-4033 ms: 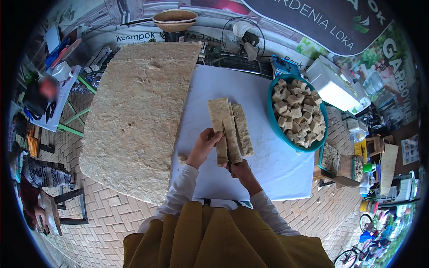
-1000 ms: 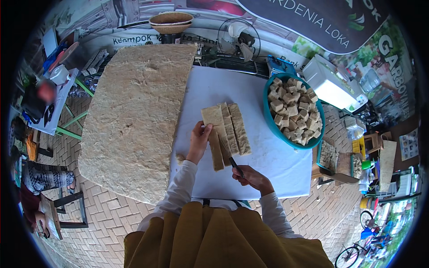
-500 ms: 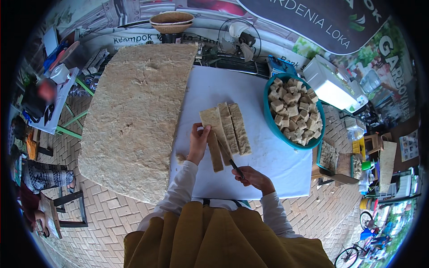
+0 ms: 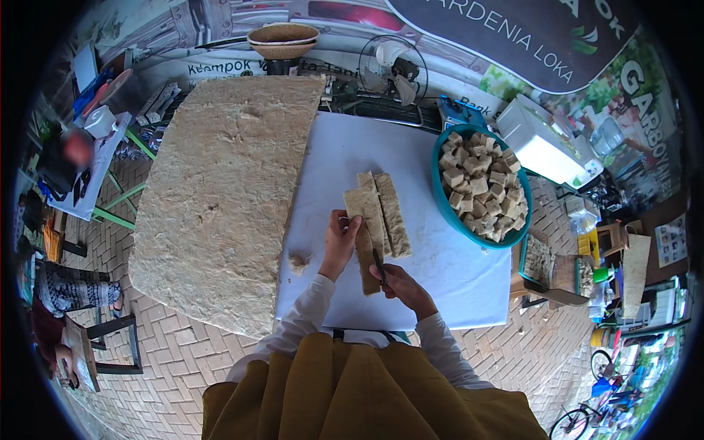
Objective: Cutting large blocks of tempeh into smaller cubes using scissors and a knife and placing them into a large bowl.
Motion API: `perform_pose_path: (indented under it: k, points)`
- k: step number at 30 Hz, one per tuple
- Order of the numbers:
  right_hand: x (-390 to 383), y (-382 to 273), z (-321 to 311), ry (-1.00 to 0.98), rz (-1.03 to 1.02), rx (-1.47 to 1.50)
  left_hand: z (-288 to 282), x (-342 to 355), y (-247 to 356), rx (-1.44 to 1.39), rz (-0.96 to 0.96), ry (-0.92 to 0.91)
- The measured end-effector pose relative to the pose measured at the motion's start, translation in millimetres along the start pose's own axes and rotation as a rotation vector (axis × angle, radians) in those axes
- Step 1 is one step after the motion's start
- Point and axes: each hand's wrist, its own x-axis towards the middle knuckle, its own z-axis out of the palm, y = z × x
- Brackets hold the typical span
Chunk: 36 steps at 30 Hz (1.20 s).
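Note:
My left hand grips a tan, fibrous strip, thumb on top, over the white cloth. My right hand is closed on the handle of a dark knife, its blade against that strip and pointing away from me. Two rough strips lie just beyond and to the right. A large slab of similar material covers the table's left part, with a small scrap beside it. A teal basin heaped with cubes stands at the right.
At the back are woven bowls and a fan. Behind the basin sits a white box. Another person's patterned clothing shows at the left beside a wooden stool. A bicycle stands at the lower right.
My left hand has shifted right and toward me, along with the held strip. My right hand has moved slightly left and away from me, and the knife is more upright.

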Motion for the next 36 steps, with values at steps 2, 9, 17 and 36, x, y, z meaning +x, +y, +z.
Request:
perform_pose_path:
  k: [2,9,17,36]
  points:
    - [-1.3,-4.6,1.8,0.014,-0.003,0.008,-0.4,-1.8,6.4,-0.002,-0.035,-0.027]
    - [10.1,4.7,0.7,0.104,-0.084,-0.133,-0.6,4.0,-0.6,-0.081,-0.044,-0.029]
    - [16.9,2.1,2.0,0.174,-0.11,-0.129,-1.0,4.2,7.8,-0.012,-0.092,-0.154]
    - [21.2,-2.5,5.0,0.205,-0.112,-0.247,-11.7,27.1,15.8,-0.158,0.035,-0.106]
